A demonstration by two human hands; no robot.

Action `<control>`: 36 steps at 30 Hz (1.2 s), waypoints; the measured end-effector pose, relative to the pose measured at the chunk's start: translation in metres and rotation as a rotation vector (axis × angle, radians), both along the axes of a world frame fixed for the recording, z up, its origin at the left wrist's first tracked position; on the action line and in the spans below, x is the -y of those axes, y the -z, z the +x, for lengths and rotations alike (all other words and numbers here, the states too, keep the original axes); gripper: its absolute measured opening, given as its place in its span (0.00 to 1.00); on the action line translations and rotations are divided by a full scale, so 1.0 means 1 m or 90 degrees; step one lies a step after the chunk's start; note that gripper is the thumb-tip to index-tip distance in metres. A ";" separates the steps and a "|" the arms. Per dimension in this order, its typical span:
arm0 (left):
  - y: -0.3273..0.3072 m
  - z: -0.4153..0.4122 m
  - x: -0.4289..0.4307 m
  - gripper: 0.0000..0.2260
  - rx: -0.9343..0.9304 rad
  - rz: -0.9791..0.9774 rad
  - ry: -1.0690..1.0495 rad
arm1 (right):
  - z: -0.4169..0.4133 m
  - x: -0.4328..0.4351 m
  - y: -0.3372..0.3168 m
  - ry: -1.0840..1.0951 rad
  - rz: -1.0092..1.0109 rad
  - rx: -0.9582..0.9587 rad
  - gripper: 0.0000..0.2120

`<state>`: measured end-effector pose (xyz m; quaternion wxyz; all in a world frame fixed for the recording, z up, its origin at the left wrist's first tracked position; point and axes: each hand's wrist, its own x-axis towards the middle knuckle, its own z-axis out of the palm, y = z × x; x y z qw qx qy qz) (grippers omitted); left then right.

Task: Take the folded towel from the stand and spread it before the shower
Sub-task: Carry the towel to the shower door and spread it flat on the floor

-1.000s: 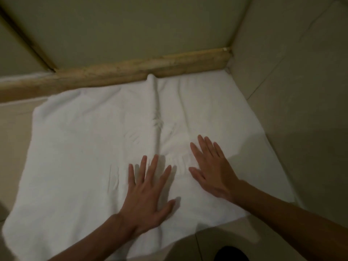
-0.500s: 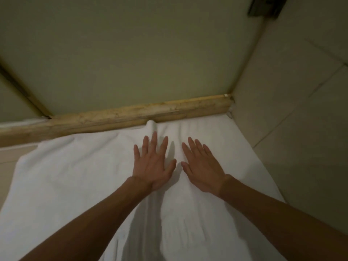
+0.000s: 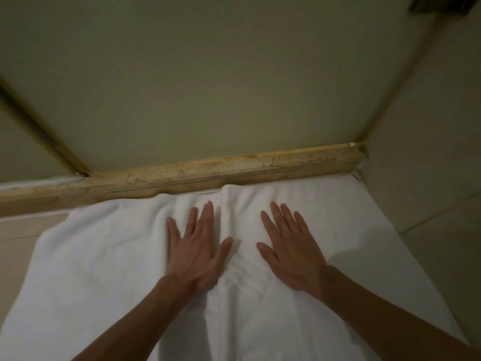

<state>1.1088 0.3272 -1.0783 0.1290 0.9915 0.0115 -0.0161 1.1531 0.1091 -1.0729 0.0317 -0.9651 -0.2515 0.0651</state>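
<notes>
A white towel [image 3: 104, 269] lies spread flat on the floor, its far edge against the tan stone shower threshold [image 3: 197, 175]. A raised crease runs down its middle between my hands. My left hand [image 3: 195, 248] lies palm down on the towel, fingers apart, just left of the crease. My right hand [image 3: 291, 248] presses flat on the towel to the right of the crease. Neither hand grips anything.
Behind the threshold stands the glass shower panel [image 3: 208, 87] with a metal frame strip [image 3: 39, 126] at the left. A tiled wall [image 3: 429, 165] borders the towel on the right. Bare floor tile [image 3: 20, 238] shows at the left.
Both hands slid forward along the towel from its near part toward the threshold, then moved apart to either side of the middle crease.
</notes>
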 end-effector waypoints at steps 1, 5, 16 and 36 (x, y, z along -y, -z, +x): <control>0.000 -0.002 -0.007 0.32 0.000 0.000 -0.005 | 0.000 0.001 0.000 -0.001 0.002 0.001 0.34; 0.000 -0.005 -0.029 0.34 -0.021 0.030 -0.027 | 0.001 0.001 0.001 -0.004 -0.003 0.008 0.34; 0.002 0.002 -0.038 0.34 -0.060 0.084 0.009 | 0.002 0.003 -0.001 -0.007 -0.006 0.001 0.34; -0.009 0.022 0.031 0.32 -0.042 0.051 0.076 | 0.013 -0.024 -0.001 -0.008 0.029 0.049 0.31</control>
